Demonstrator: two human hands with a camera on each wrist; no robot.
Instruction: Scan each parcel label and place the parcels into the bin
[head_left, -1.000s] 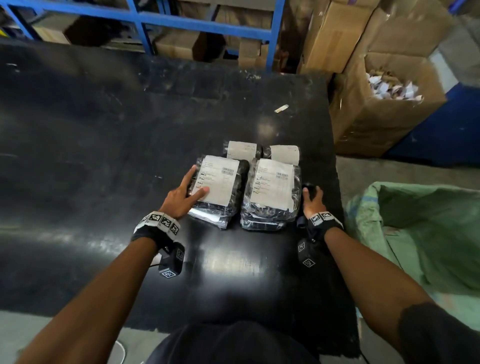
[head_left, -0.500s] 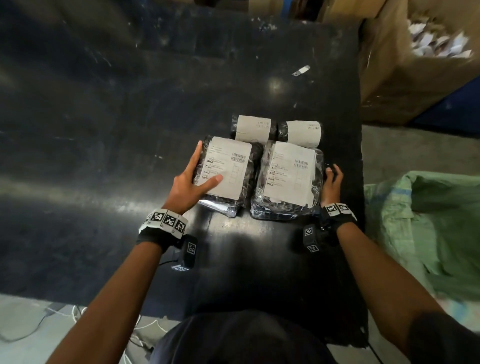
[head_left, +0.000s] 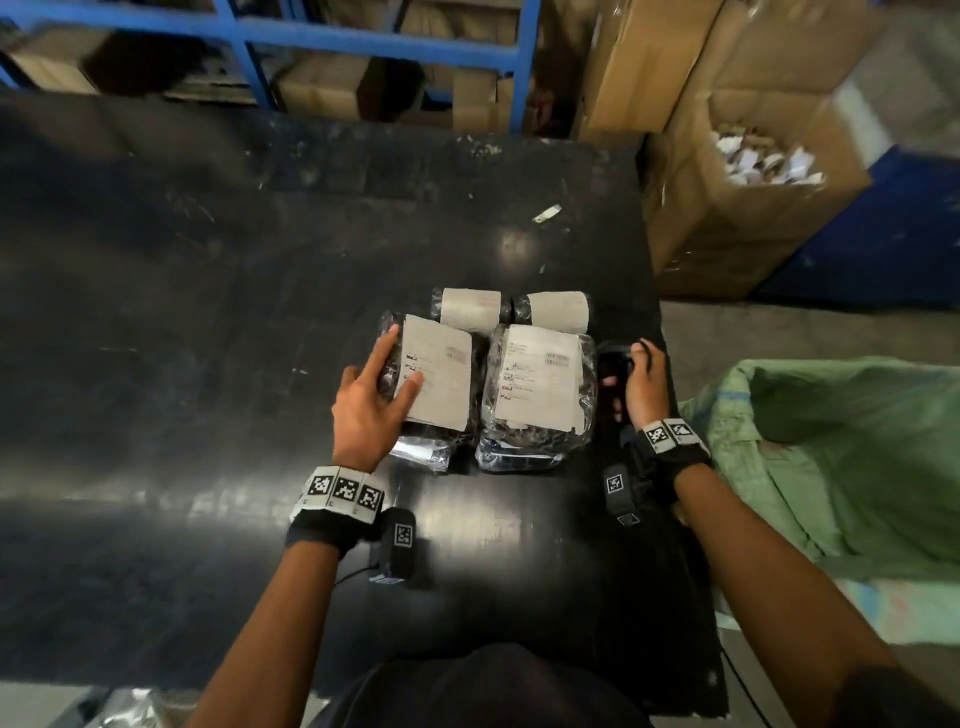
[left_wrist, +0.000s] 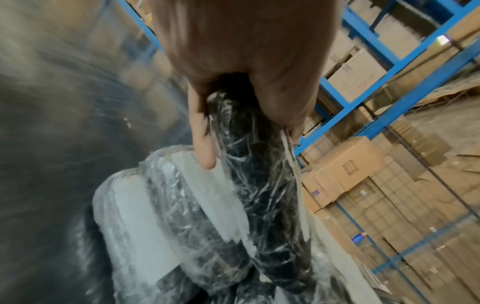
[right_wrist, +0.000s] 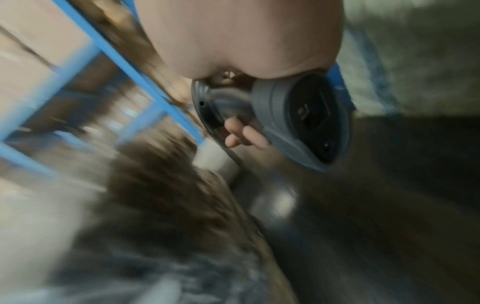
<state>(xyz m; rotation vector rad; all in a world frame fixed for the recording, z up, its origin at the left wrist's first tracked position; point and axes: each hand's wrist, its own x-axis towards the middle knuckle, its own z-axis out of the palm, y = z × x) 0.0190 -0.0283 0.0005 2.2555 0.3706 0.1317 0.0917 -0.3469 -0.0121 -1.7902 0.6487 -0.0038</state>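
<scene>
The left hand (head_left: 363, 410) holds the left parcel (head_left: 436, 384) on the black table (head_left: 208, 312), thumb on its label, fingers along its left edge. The right hand (head_left: 644, 384) curls around a grey scanner (right_wrist: 298, 123) just right of the right parcel (head_left: 537, 389). Two smaller parcels (head_left: 511, 310) lie beyond. The green sack (head_left: 831, 457) sits right.

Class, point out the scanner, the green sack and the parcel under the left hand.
scanner (right_wrist: 306, 121): right wrist view, its dark window.
green sack (head_left: 831, 441): head view, its crumpled side.
parcel (head_left: 441, 379): head view, its paper label.
</scene>
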